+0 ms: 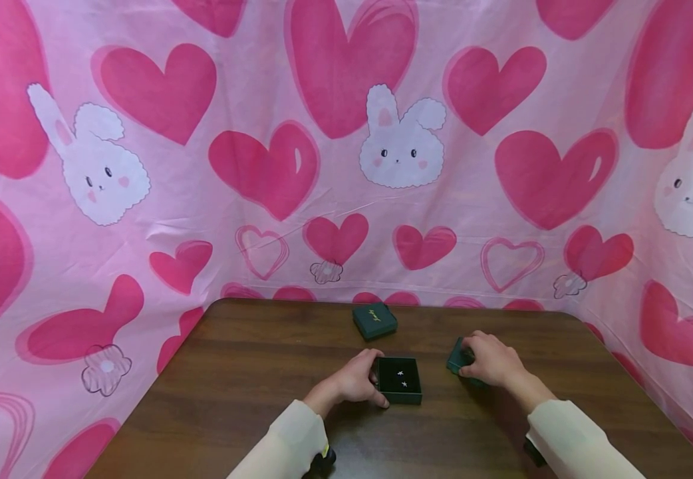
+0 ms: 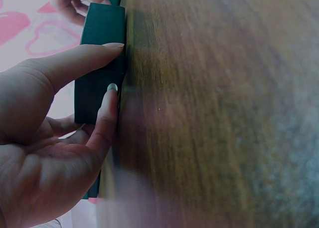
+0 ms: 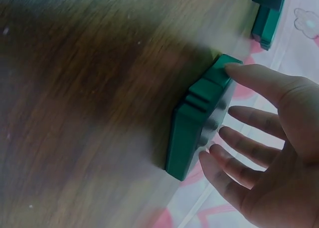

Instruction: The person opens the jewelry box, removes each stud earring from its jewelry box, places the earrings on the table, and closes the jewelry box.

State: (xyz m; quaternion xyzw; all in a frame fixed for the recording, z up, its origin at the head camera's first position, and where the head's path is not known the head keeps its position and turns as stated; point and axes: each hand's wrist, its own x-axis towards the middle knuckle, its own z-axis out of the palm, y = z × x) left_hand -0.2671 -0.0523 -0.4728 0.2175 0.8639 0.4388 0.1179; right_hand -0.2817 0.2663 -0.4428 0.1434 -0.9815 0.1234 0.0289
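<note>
On a brown table (image 1: 251, 372), the left hand (image 1: 355, 380) holds a dark box (image 1: 391, 384) and the loose right hand (image 1: 493, 359) touches a green box (image 1: 455, 357).

A strip of bench (image 1: 239, 372) lies between the open box (image 1: 402, 398) and the green case (image 1: 455, 359), wide enough for fingers to pass. The left hand (image 1: 358, 380) blocks the open box's left side, its thumb at the near corner; the right side is reachable. The right hand (image 1: 493, 359) covers the green case from the right. Behind the open box, the back box (image 1: 375, 322) leaves only a narrow gap. Wide room runs left of the back box; the hanging cloth (image 1: 346, 279) bounds the far edge.
</note>
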